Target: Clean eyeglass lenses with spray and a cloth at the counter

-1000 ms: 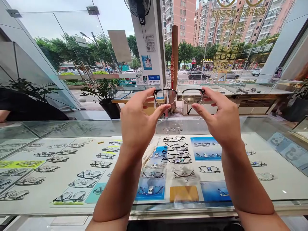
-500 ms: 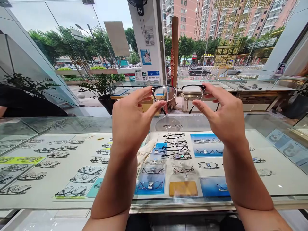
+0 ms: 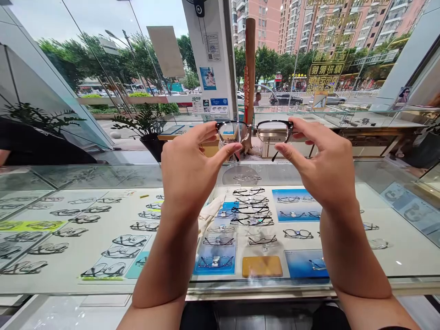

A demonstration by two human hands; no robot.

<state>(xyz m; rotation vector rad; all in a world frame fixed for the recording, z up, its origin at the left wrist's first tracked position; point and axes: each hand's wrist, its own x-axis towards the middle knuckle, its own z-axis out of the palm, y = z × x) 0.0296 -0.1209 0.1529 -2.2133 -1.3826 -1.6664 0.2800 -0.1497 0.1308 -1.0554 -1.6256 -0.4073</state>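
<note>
A pair of eyeglasses (image 3: 252, 125) with a dark upper rim and clear lenses is held up level above the glass counter, its front facing away or towards me, I cannot tell which. My left hand (image 3: 187, 167) pinches its left end between thumb and fingers. At the other end, my right hand (image 3: 321, 162) grips the frame the same way, thumb below. Two dark temple tips show beneath the lenses. Below the hands, a beige cloth (image 3: 210, 210) lies by the left forearm, beside a stack of several glasses (image 3: 250, 208).
The glass display counter (image 3: 161, 288) holds rows of glasses, blue cards (image 3: 292, 215) and a tan phone-shaped object (image 3: 261, 266). A person in dark clothing (image 3: 37, 146) is at the left. Beyond stand a potted plant (image 3: 149, 128), another display case (image 3: 343, 120) and a wooden post (image 3: 250, 68).
The view tilts slightly, so the outdoor scene and counter sit a little higher in the picture. Both hands keep their hold on the eyeglasses, almost unmoved.
</note>
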